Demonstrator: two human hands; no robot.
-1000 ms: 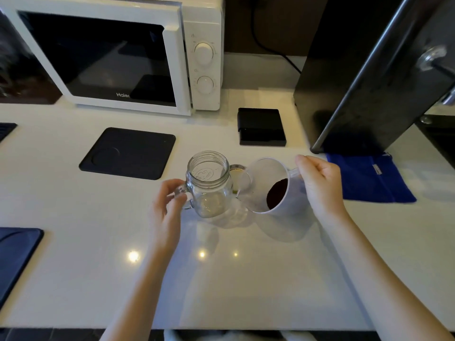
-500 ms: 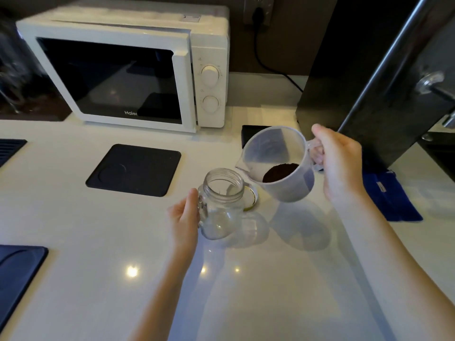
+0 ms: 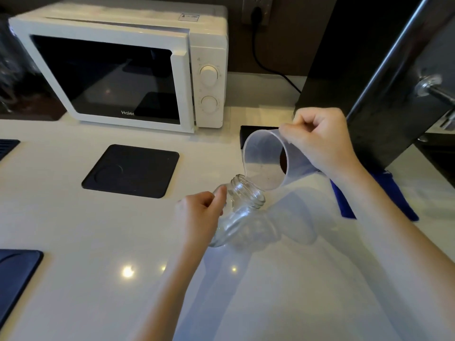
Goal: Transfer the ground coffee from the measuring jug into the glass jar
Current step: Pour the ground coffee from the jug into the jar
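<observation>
Right hand [image 3: 322, 141] grips the handle side of the translucent measuring jug [image 3: 266, 161], tipped steeply with its spout over the mouth of the glass jar [image 3: 242, 210]. Left hand [image 3: 199, 212] is curled around the jar's side, holding it tilted toward the jug, its base low near the white counter [image 3: 73, 230]; whether the base touches the counter is hard to tell. Main risk: the jar mouth is narrow and the jug rim wide, so grounds sliding as one clump could overshoot or fan past the spout and land on the counter. With both vessels tilted, a small wobble in either hand would break the alignment. Clinging grounds may also stay stuck to the jug wall and need a tap, which could jolt the pour. Contents: ground coffee [image 3: 283, 163] sits as a dark patch deep at the jug's bottom, not yet at the spout; a few specks seem to lie on the lower wall. The jar looks empty, clear glass with nothing dark inside. Transfer is at the start, by my read.
</observation>
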